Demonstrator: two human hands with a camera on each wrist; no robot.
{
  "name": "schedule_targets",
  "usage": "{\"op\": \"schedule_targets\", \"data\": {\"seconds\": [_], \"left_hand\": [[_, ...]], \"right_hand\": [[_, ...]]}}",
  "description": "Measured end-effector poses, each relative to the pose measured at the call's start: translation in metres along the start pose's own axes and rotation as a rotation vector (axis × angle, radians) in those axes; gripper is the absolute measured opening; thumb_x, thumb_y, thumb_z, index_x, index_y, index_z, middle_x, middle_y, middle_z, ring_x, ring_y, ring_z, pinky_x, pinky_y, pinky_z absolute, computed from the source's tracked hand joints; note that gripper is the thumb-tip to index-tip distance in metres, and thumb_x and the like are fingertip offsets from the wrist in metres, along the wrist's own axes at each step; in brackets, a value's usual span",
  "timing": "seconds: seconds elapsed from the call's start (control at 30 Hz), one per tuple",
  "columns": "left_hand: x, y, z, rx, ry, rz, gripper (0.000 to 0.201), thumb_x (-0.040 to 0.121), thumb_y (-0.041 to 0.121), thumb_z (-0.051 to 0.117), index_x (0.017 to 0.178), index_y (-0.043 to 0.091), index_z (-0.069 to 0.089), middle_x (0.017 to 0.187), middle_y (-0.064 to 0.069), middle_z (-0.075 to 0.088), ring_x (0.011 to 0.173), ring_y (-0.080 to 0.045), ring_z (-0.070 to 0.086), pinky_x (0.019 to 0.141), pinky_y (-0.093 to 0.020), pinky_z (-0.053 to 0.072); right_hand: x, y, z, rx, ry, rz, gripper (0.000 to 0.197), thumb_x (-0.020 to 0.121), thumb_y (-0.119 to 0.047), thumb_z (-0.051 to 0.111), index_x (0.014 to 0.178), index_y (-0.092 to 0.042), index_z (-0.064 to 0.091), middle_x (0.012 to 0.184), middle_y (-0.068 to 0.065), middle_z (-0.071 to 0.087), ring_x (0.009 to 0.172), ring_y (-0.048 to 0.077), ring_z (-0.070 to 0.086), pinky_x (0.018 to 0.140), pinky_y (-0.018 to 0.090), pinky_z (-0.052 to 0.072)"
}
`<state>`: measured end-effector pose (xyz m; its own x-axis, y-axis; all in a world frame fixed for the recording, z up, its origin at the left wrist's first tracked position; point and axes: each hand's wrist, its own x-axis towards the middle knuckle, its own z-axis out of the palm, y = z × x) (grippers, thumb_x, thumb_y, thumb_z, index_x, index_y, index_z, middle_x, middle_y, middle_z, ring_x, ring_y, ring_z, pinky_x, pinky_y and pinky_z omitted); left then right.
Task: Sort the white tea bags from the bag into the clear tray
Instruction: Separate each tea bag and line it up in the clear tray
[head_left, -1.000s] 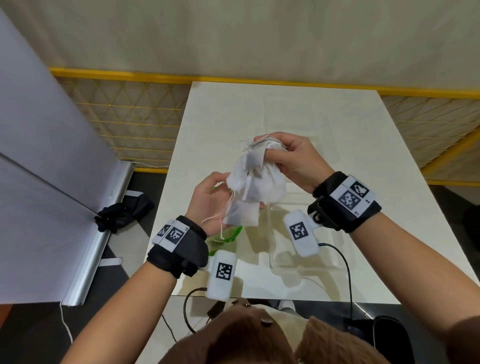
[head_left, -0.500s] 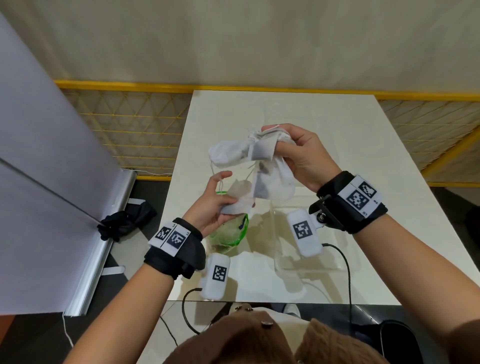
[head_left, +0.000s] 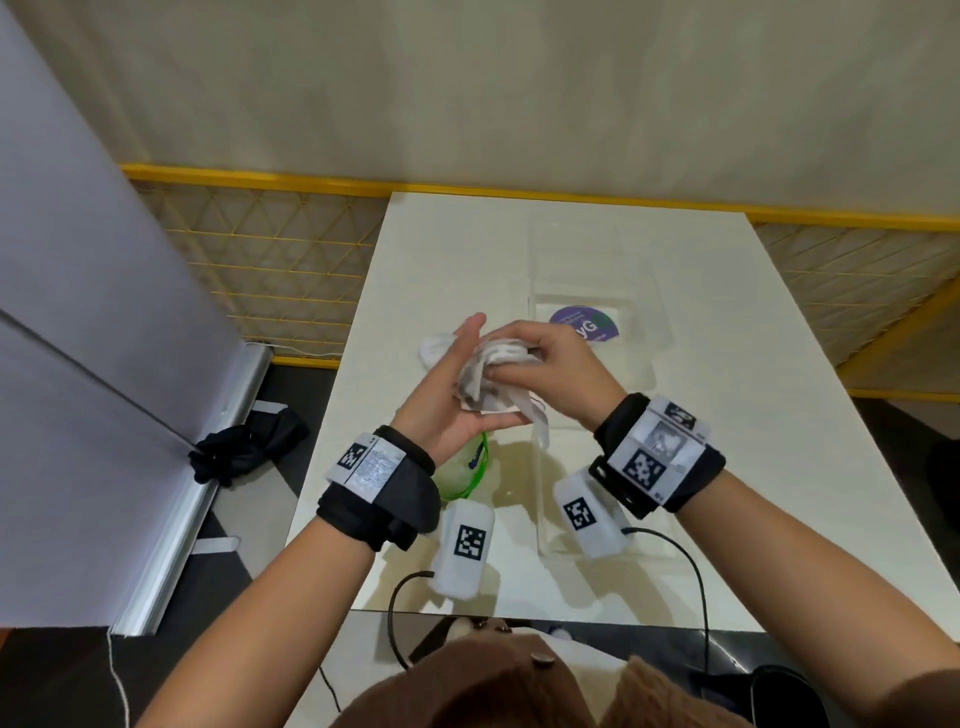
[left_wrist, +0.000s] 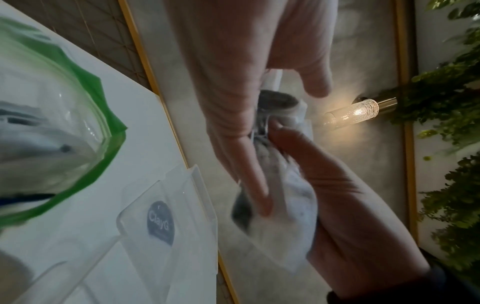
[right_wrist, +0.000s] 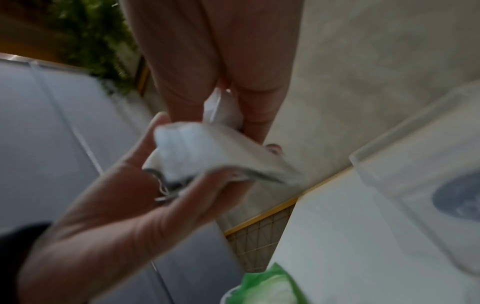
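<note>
While raised clear of the white surface (head_left: 779, 415), pressed together around one bundle: both hands.

Far out at 9 o'clock, off the surface: a grey panel (head_left: 78, 312), with a black cloth (head_left: 249, 447) on the floor at its foot. Behind, at 10 o'clock, a yellow mesh fence (head_left: 291, 270).

Lying on the surface at 7 o'clock of the bundle, just under the left wrist: the clear bag (head_left: 467, 467) with a green rim, mouth gaping; contents too blurred to tell.

Next, the left hand (head_left: 447, 400): palm turned toward the bundle, fingers (left_wrist: 259, 195) straight and laid flat against it, thumb standing free in the left wrist view. Not gripping, only pressing.

At the middle, the white tea bags (head_left: 488, 374): a crumpled cluster with dark contents showing through the paper and a loose end hanging toward 5 o'clock. Held in the air, in neither bag nor tray.

At 3 o'clock of the bundle, the right hand (head_left: 550, 374): fingers curled round the tea bags, gripping them from the right and above.

Beyond, from 1 o'clock down to 5 o'clock: the clear tray (head_left: 649, 332), flat on the surface, passing beneath the right wrist. Inside at its far part, a round purple sticker (head_left: 584, 325) reading "ClayG" in the left wrist view.
</note>
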<state>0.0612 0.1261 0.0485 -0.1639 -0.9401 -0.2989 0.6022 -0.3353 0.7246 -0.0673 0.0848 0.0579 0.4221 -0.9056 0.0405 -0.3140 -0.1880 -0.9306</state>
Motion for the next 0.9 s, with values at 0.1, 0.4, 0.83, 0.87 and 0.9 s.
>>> {"op": "schedule_targets", "data": {"seconds": [0.1,0.4,0.83,0.87,0.9], "left_hand": [[0.001,-0.005,0.005,-0.002,0.059,0.001,0.035,0.091,0.025,0.052,0.125,0.018,0.051,0.101,-0.005,0.069,0.085,-0.016,0.070,0.062,-0.034,0.058],[-0.001,-0.024,0.025,-0.109,0.167,0.054,0.016,0.087,0.006,0.054,0.100,0.006,0.064,0.100,-0.016,0.067,0.089,-0.024,0.066,0.069,-0.031,0.058],[-0.016,-0.042,0.042,-0.178,0.222,0.080,0.022,0.091,0.001,0.050,0.112,0.004,0.056,0.097,-0.013,0.072,0.087,-0.021,0.071,0.067,-0.033,0.059],[-0.016,-0.041,0.040,-0.181,0.235,0.085,0.019,0.090,0.000,0.049,0.108,0.005,0.056,0.093,-0.011,0.073,0.083,-0.020,0.071,0.064,-0.031,0.059],[-0.017,-0.040,0.037,-0.184,0.242,0.090,0.017,0.090,0.000,0.049,0.104,0.006,0.057,0.089,-0.010,0.073,0.080,-0.018,0.071,0.061,-0.029,0.058]], "right_hand": [[-0.002,0.001,-0.005,-0.232,-0.029,-0.102,0.031,0.078,-0.009,0.070,0.108,-0.016,0.067,0.099,0.000,0.064,0.095,0.015,0.060,0.085,0.024,0.045],[-0.022,0.009,-0.035,-0.112,-0.085,-0.122,0.064,0.076,-0.014,0.073,0.132,-0.026,0.045,0.120,0.005,0.052,0.109,0.012,0.054,0.089,0.022,0.048],[-0.045,0.028,-0.065,0.047,-0.062,-0.016,0.052,0.081,-0.006,0.066,0.125,-0.027,0.048,0.084,-0.004,0.054,0.074,0.006,0.053,0.072,0.010,0.044],[-0.045,0.030,-0.065,0.075,-0.075,0.002,0.050,0.082,-0.006,0.066,0.123,-0.030,0.048,0.086,-0.002,0.055,0.075,0.008,0.053,0.075,0.013,0.045],[-0.044,0.031,-0.064,0.106,-0.085,0.022,0.049,0.082,-0.006,0.066,0.120,-0.032,0.049,0.087,0.001,0.057,0.077,0.010,0.055,0.078,0.016,0.046]]}}
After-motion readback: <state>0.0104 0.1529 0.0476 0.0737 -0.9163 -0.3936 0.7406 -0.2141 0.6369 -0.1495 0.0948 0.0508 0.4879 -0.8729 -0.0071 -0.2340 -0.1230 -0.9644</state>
